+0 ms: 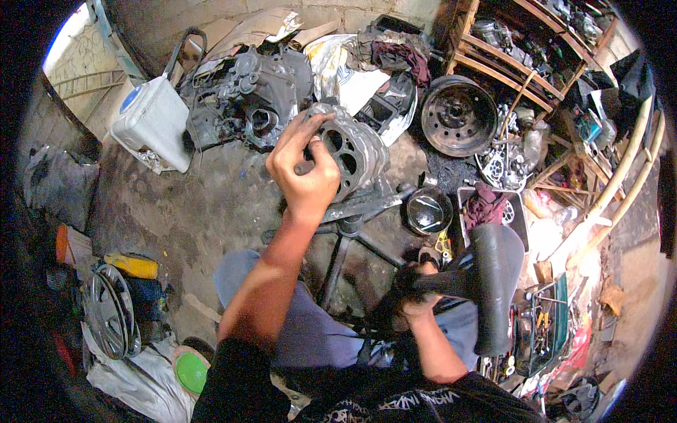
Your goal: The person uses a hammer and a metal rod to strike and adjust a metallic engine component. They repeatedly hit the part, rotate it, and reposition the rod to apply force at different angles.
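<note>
My left hand (305,169) is stretched forward and grips a grey metal engine casting (356,149) with round bores, held above a dark metal stand (350,224). The fingers wrap over its near edge. Lower down, my right hand (416,299) is closed around the black support bar (451,282) of a black padded seat (496,282) that stands on edge at my right. My knees in grey trousers (317,331) show between the two arms.
A dirty engine block (250,95) and a white plastic tank (151,123) lie ahead on the stained concrete floor. A steel wheel rim (458,115), wooden shelves (518,53), a black bowl (428,210) and a tool tray (539,328) crowd the right. A hubcap (113,310) lies left.
</note>
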{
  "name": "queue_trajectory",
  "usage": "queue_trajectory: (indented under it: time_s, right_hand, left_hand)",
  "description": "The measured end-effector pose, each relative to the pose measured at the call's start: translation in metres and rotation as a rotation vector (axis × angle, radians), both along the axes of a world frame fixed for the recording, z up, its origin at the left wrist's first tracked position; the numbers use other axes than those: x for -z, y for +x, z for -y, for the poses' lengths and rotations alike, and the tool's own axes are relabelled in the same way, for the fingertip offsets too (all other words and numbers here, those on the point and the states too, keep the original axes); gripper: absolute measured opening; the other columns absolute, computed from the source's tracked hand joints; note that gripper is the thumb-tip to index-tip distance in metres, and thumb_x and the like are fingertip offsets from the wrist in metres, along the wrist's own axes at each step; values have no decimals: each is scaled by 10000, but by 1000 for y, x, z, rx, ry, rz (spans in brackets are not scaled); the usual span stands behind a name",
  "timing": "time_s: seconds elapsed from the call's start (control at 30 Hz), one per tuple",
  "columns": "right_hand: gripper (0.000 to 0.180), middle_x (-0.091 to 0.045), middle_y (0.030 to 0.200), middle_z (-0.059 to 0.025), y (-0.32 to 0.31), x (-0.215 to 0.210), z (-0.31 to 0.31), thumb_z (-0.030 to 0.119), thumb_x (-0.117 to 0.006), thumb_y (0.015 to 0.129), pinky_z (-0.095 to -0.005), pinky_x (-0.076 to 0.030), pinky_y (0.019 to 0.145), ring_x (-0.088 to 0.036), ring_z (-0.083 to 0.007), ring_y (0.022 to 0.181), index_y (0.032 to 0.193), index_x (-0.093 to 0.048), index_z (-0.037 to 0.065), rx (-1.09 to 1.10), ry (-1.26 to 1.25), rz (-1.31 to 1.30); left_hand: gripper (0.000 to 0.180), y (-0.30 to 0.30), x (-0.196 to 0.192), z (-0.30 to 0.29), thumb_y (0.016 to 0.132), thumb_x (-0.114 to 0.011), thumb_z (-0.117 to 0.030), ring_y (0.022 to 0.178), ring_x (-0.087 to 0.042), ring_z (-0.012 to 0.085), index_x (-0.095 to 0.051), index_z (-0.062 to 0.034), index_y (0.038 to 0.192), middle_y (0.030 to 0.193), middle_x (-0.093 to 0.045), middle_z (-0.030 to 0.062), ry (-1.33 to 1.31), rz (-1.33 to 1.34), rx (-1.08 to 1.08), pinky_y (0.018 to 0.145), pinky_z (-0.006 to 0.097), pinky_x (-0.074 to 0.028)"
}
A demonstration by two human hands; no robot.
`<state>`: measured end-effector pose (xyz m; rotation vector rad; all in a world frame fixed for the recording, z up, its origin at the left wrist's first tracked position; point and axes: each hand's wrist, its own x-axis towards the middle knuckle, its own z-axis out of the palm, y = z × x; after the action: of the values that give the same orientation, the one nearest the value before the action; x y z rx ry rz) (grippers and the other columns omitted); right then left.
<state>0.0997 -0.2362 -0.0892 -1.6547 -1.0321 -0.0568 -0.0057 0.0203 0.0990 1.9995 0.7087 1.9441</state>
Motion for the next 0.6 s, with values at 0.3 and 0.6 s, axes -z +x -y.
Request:
queue_trajectory:
  time_s: [0.3, 0.6]
  right_hand:
    - [457, -502, 631, -41, 0, -20, -24, 305, -421, 1032, -370, -387, 577, -428, -161, 603, 734, -513, -30, 62, -189, -483]
    - [226, -632, 851, -104, -10, -114, -42, 233, -605, 930, -379, -468, 733, -586, -244, 777, 952, -612, 8, -110, 188, -171]
  left_hand:
    - [290, -20, -5, -9, 762, -495, 53, 976, -675, 313, -718, 29, 946, 971, -714, 165, -55, 11, -55, 923, 377, -489]
    - [314, -16, -5, -7, 761, -472, 20, 949, -655, 223, -702, 69, 969, 986, -714, 129, -442, 184, 158, 901, 309, -471]
